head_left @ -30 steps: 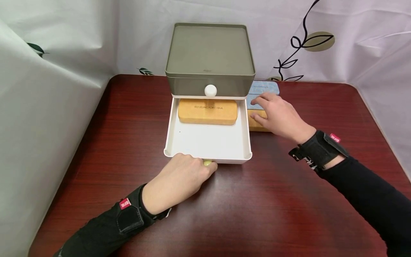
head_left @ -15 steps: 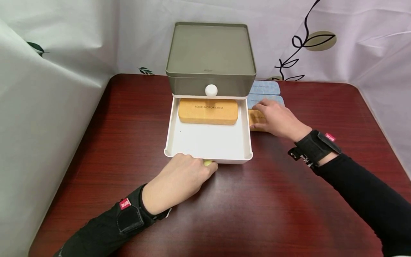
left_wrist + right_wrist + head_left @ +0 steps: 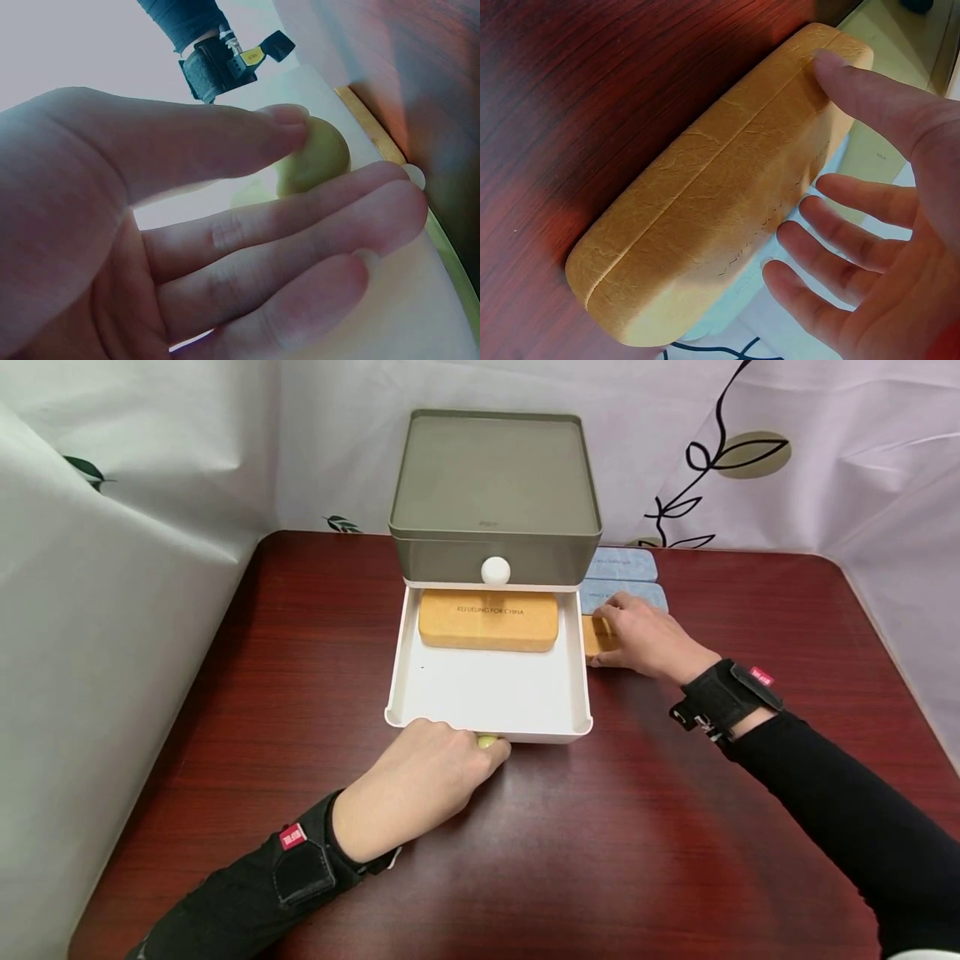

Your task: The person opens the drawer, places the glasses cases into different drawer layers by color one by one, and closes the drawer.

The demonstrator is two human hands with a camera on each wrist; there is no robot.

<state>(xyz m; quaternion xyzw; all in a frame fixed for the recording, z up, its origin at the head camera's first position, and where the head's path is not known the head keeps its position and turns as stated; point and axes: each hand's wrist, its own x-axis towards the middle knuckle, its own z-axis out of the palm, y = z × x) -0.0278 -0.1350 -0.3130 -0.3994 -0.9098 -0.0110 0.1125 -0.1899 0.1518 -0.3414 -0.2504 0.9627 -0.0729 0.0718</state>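
Note:
My left hand (image 3: 420, 781) pinches the yellow-green round knob (image 3: 319, 161) on the front of a pulled-out white drawer (image 3: 495, 693). Toward the back of that drawer lies a yellow glasses case (image 3: 487, 631) with printed lettering. Right of the drawer, my right hand (image 3: 648, 639) grips a second yellow glasses case (image 3: 705, 187) across its width. The right wrist view shows the thumb on its near side and the fingers at its opposite edge. In the head view the hand hides this case's right part.
The drawer belongs to a grey-green box (image 3: 495, 477) with a white knob (image 3: 495, 571) on its upper drawer. Behind the gripped case lie a blue glasses case (image 3: 622, 593) and another blue glasses case (image 3: 624, 562). A white patterned curtain (image 3: 862, 468) hangs behind the red-brown table (image 3: 675, 843).
My right hand has come down from above the cases onto the nearest yellow glasses case, its thumb and fingers closing on it. The left hand has stayed on the drawer knob.

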